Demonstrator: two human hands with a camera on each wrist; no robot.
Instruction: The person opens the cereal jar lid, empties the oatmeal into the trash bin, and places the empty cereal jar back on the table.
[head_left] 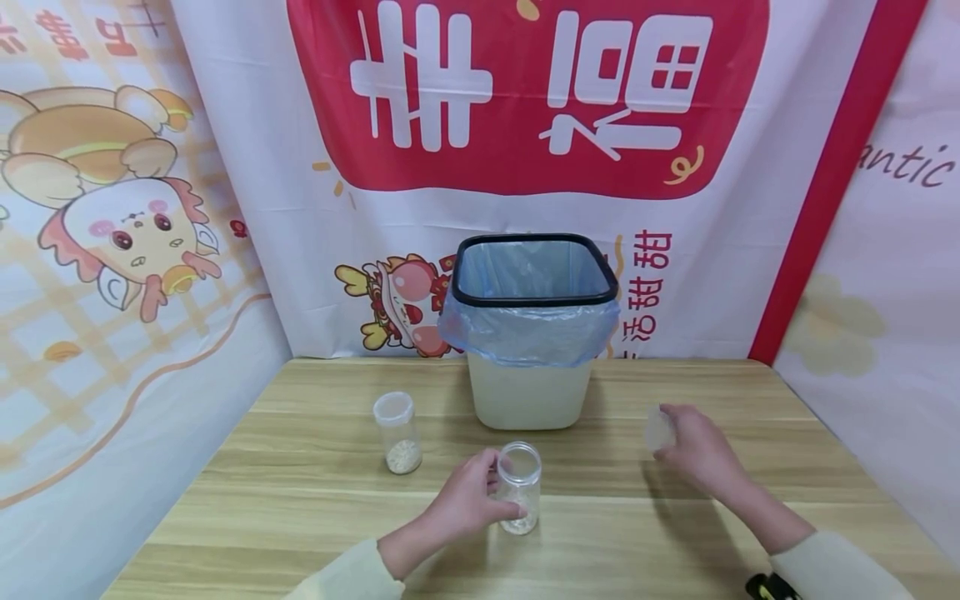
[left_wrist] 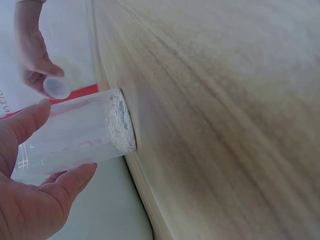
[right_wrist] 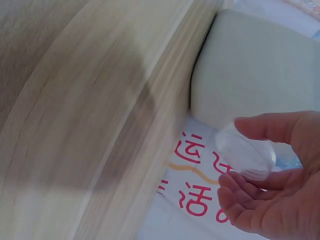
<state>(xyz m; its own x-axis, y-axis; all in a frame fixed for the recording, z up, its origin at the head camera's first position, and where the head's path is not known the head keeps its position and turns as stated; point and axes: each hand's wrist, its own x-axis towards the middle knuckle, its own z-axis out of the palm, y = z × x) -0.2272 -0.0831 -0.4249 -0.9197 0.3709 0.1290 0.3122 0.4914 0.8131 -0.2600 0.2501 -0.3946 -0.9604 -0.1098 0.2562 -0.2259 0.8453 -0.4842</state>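
Note:
Near the front middle of the table, a clear plastic jar (head_left: 521,492) stands upright without a lid, small whitish grains at its bottom. My left hand (head_left: 467,498) grips this jar around its side; the left wrist view shows thumb and fingers on opposite sides of the jar (left_wrist: 80,127). Off to the right and above the table, my right hand (head_left: 697,446) pinches a round translucent lid (head_left: 659,430) by its edge. The right wrist view shows the lid (right_wrist: 245,152) between thumb and fingers. A second jar (head_left: 397,433), with a whitish cap on it and grains inside, stands to the left.
A pale trash bin (head_left: 531,392) with a black rim and a bluish plastic bag liner (head_left: 525,333) stands at the back middle of the wooden table (head_left: 315,500). Printed cloths (head_left: 525,167) hang behind and on both sides of the table.

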